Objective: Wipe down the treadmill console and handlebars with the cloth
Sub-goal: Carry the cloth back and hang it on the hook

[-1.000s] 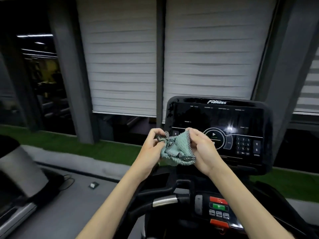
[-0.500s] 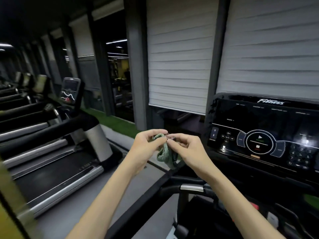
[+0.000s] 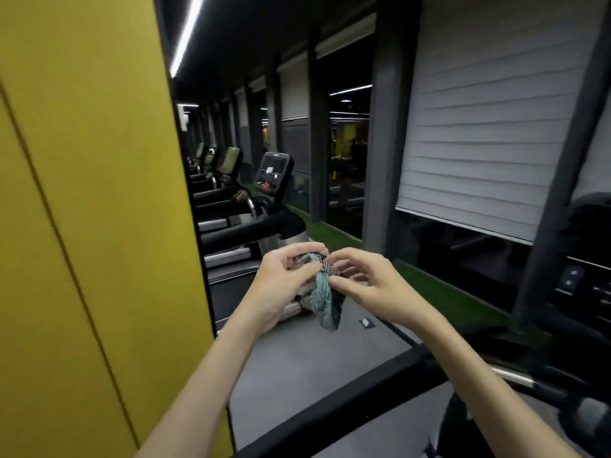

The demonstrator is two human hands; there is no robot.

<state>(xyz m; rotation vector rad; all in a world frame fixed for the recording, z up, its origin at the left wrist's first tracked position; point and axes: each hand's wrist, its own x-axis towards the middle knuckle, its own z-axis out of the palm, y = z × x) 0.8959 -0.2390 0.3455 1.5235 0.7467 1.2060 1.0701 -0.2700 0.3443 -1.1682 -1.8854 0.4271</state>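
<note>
1. Grips the teal cloth (image 3: 325,300) in the left hand (image 3: 281,285), fingers curled round its bunched top edge
2. Pinches the same dark-trimmed edge with the right hand (image 3: 373,289), thumb and forefinger closed on it, other fingers loosely bent
3. Holds the cloth in mid-air, lower part hanging free between the wrists, above the grey floor (image 3: 297,375) and apart from the black handlebar (image 3: 347,403) crossing below the forearms
4. Faces a yellow wall (image 3: 82,226) at left and a row of other treadmills (image 3: 267,200) beyond; shows only a sliver of the console (image 3: 585,289) at the right edge, well apart from the cloth
</note>
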